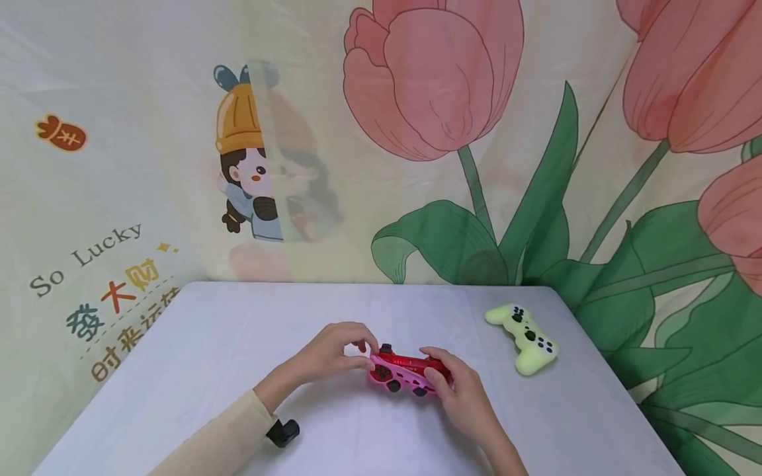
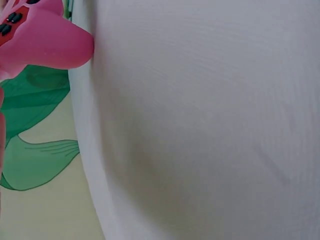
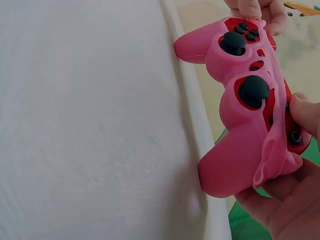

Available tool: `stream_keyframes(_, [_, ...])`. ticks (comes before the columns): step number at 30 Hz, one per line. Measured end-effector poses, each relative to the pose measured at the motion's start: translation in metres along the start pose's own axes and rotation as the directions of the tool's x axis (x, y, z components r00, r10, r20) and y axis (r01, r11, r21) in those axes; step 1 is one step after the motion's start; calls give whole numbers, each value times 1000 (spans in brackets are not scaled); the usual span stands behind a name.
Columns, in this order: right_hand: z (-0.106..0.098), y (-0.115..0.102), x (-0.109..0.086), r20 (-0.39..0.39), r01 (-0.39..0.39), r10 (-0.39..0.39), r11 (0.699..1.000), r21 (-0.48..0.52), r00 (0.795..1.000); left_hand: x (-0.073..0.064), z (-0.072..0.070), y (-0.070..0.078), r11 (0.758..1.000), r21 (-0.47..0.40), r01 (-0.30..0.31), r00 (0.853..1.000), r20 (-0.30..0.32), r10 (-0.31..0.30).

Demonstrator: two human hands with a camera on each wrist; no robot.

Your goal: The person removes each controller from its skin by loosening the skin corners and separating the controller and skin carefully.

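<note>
A red game controller (image 1: 411, 363) in a soft pink cover (image 3: 232, 112) is between the two hands, over the worktop (image 1: 357, 436). Red shows along its 12 o'clock side, where the cover is bunched up. The left hand (image 1: 335, 352) pinches the cover at the 9 o'clock end. The right hand (image 1: 458, 390) grips the 3 o'clock end. Between 2 and 3 o'clock lies a pale green controller (image 1: 524, 345). At 12 o'clock, a big pink flower (image 1: 440, 79) is on the cloth behind
</note>
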State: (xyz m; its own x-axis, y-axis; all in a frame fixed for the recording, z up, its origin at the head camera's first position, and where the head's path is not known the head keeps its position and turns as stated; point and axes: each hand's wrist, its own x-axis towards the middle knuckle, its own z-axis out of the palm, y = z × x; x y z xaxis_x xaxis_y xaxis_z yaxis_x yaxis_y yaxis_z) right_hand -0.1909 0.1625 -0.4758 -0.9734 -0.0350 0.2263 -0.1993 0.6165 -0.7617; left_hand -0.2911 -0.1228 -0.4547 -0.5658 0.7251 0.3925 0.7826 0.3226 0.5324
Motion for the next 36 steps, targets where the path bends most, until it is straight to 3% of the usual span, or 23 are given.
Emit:
stream_keyframes(5, [2, 3, 0, 1, -10, 10, 1000, 22, 1000, -1, 2, -4, 1000, 24, -11, 999, -37, 12])
stream_keyframes(13, [3, 4, 1, 2, -39, 39, 998, 57, 999, 2, 4, -4, 993, 74, -90, 995, -44, 94])
stream_keyframes(17, [3, 2, 0, -21, -49, 50, 998, 37, 999, 4, 4, -4, 991, 70, -112, 993, -22, 114])
stream_keyframes(24, [8, 0, 2, -61, -58, 58, 998, 16, 996, 4, 1, -2, 992, 94, -83, 995, 57, 78])
stream_keyframes(29, [10, -2, 3, -61, -77, 77, 997, 14, 995, 4, -4, -3, 988, 123, -91, 990, 119, 76])
stream_keyframes(36, [9, -2, 3, -64, -102, 103, 995, 17, 993, 0, -5, -3, 986, 115, -121, 982, 159, 102])
